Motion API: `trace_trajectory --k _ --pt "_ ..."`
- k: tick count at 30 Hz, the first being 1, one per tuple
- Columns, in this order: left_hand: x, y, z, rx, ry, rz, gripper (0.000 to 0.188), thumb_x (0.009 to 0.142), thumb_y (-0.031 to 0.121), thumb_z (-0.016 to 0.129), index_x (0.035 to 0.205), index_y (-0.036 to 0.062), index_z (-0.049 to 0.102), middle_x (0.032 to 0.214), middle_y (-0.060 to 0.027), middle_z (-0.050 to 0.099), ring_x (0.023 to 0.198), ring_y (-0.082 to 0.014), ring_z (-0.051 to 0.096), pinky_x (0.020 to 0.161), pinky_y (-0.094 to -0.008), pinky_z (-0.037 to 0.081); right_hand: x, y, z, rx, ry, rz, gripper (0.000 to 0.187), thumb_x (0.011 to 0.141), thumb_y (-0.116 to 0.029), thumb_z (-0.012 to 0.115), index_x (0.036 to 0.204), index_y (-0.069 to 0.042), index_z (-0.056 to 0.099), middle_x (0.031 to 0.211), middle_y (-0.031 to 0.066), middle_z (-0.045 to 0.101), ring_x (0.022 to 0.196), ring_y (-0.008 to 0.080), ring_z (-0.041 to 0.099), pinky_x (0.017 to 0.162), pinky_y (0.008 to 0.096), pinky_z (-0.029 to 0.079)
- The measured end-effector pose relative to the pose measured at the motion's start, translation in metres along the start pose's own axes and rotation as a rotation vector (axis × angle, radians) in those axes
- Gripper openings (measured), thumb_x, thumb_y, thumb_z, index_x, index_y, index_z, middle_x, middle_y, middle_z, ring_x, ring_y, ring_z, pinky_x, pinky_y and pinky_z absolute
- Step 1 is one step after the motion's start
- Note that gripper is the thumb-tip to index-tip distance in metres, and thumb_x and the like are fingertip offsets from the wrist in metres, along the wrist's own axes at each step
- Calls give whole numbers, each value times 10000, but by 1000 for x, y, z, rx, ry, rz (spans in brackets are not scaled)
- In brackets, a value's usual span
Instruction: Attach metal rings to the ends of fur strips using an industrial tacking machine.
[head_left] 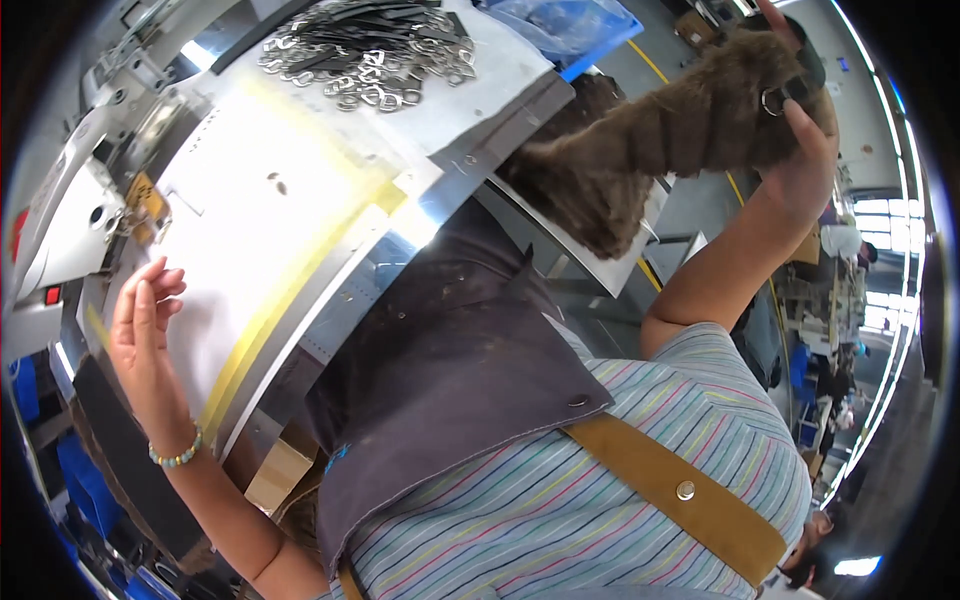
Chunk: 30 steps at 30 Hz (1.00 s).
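My right hand (pixel 815 140) is raised at the upper right and grips one end of a long brown furry piece (pixel 680 110). Beside my thumb, a metal ring (pixel 772 102) shows against the fur. The piece hangs in folds toward the left, its lower end over a white side surface (pixel 610 270). My left hand (pixel 145 340) is over the left side of the white worktable (pixel 270 220), fingers loosely bent and nothing visible in them. It is close to the needle area of a white sewing machine (pixel 75 225).
Black straps with metal clasps (pixel 370 55) are heaped at the table's far end. Yellow tape (pixel 270 315) runs along its near edge. A blue bin with clear plastic (pixel 570 30) stands beyond. A cardboard box (pixel 283 468) sits below the table. Other workstations and people appear far right.
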<state>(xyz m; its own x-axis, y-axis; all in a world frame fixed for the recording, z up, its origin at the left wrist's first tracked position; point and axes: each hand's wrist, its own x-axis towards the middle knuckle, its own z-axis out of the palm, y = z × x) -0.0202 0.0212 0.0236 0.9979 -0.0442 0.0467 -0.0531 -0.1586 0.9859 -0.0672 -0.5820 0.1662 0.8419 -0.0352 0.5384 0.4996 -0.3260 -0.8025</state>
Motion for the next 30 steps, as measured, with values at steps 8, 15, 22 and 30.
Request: trace_trajectory --k 8,15,22,30 --pt "-3 7 -20 480 70 174 366 1168 235 516 1372 4 713 1217 -129 779 1154 -177 732 1000 -331 559 -34 4 -24 72 259 69 792 900 -244 610 1563 155 442 1669 280 435 1428 306 571 1212 432 441" --pt "-47 53 -70 698 236 277 386 1176 239 496 1425 8 679 1328 -104 755 1240 -186 701 1093 -326 529 -19 215 -84 231 426 428 406 932 -130 696 1317 -8 733 1326 100 734 1206 218 671 1103 360 491" --pt "-85 45 -95 702 231 117 350 1155 190 550 1426 10 679 1333 -116 756 1242 -183 704 1088 -313 526 -42 392 -122 -56 479 701 112 915 -138 774 970 -41 765 964 42 727 900 167 664 831 309 527" --pt "-116 26 -117 725 377 -87 348 1159 180 528 1416 0 678 1366 -120 737 1270 -199 688 1092 -321 517 -30 431 -117 -404 649 640 351 902 -288 829 1117 -11 817 1002 110 793 900 227 722 874 365 554"
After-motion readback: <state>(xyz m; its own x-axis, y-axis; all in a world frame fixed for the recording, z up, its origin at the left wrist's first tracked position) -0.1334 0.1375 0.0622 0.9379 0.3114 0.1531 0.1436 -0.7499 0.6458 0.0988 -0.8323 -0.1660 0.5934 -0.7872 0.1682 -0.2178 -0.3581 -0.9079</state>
